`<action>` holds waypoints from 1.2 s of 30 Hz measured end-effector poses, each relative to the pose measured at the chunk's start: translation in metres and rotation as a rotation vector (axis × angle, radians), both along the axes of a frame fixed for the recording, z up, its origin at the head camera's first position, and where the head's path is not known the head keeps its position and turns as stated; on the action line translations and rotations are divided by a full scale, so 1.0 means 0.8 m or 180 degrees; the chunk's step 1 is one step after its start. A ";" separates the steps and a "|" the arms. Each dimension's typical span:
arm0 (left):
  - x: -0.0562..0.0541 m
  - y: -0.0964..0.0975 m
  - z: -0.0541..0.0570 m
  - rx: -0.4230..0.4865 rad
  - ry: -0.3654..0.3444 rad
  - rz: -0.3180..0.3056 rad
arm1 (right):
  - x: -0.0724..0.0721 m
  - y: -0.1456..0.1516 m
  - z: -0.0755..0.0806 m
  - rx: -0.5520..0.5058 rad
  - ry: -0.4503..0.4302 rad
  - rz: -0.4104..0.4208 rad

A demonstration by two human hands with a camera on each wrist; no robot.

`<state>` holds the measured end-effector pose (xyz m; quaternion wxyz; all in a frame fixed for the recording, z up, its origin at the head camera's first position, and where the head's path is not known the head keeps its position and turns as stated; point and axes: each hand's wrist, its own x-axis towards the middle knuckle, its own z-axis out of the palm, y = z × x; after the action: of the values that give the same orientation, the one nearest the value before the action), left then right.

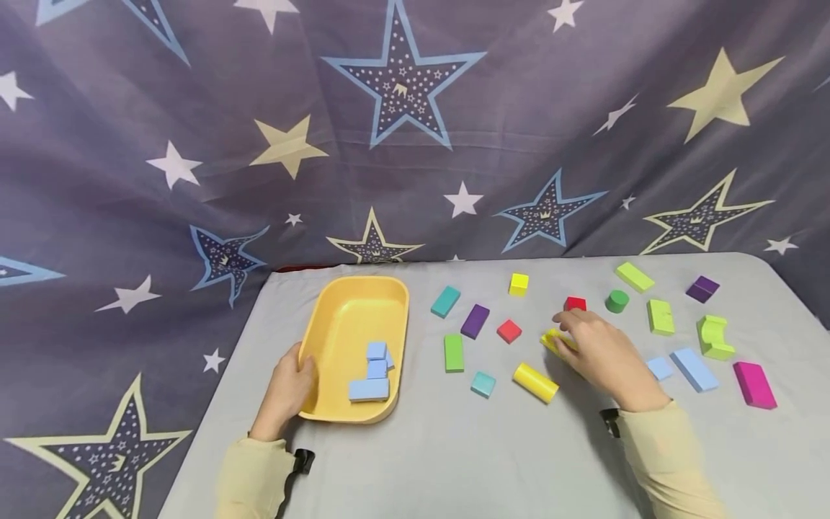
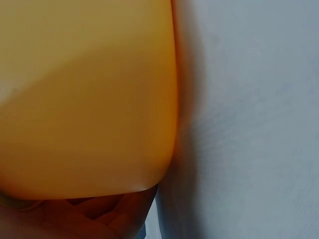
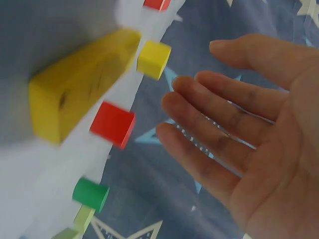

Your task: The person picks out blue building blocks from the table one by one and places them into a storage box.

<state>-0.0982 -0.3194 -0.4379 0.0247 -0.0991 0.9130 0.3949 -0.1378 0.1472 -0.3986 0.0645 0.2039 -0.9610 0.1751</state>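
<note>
My left hand grips the left rim of a yellow plastic tray, thumb over the edge; in the left wrist view its fingers fold against the tray's outer side. Several light blue blocks lie at the tray's near right. My right hand hovers by a yellow oblong block, overlapping it in the head view. The right wrist view shows these fingers loosely extended, with nothing between them and the yellow block apart from them. A red block lies just beyond this hand, a yellow cylinder on its near left.
Between tray and right hand lie teal, purple, green and red blocks. Right of the hand are a green cylinder, lime blocks, a light blue block and a magenta block. A star-patterned curtain hangs behind the table.
</note>
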 end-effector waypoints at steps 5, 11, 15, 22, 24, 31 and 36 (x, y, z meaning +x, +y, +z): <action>-0.001 0.002 -0.001 -0.0014 -0.0027 0.0041 | -0.004 0.022 0.001 -0.0024 -0.0174 -0.0140; -0.001 0.000 -0.002 -0.0011 -0.0015 -0.0002 | -0.008 0.038 0.004 0.0057 -0.0329 -0.0268; 0.000 -0.003 -0.003 -0.0017 -0.0015 -0.0015 | -0.010 0.044 0.002 0.0063 -0.0356 -0.0276; -0.002 -0.001 -0.004 -0.0030 0.0016 -0.0019 | -0.013 0.058 -0.001 0.0005 -0.0445 -0.0261; -0.002 0.000 -0.004 -0.0036 0.0003 0.0003 | -0.014 0.062 -0.002 0.0000 -0.0445 -0.0264; -0.003 0.003 -0.003 -0.0021 0.0012 0.0019 | -0.017 0.073 -0.005 -0.0034 -0.0453 -0.0241; -0.001 0.002 -0.001 -0.0052 0.0003 0.0013 | -0.018 0.080 -0.006 -0.0001 -0.0540 -0.0256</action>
<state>-0.0988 -0.3181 -0.4386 0.0226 -0.1010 0.9160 0.3875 -0.1519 0.2110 -0.4035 -0.0102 0.1495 -0.9704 0.1891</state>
